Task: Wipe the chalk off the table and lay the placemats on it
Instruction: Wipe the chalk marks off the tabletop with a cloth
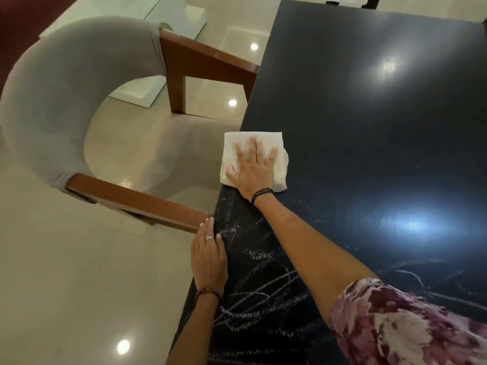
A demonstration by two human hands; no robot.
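Right hand [250,168], fingers straight and spread, presses flat on a folded white cloth [276,177] at the left edge of the dark table [369,127]. Chalk scribbles [253,293] lie nearer than the cloth. Left hand [208,256] rests flat, fingers extended, on the table's left edge beside a chair [52,101].
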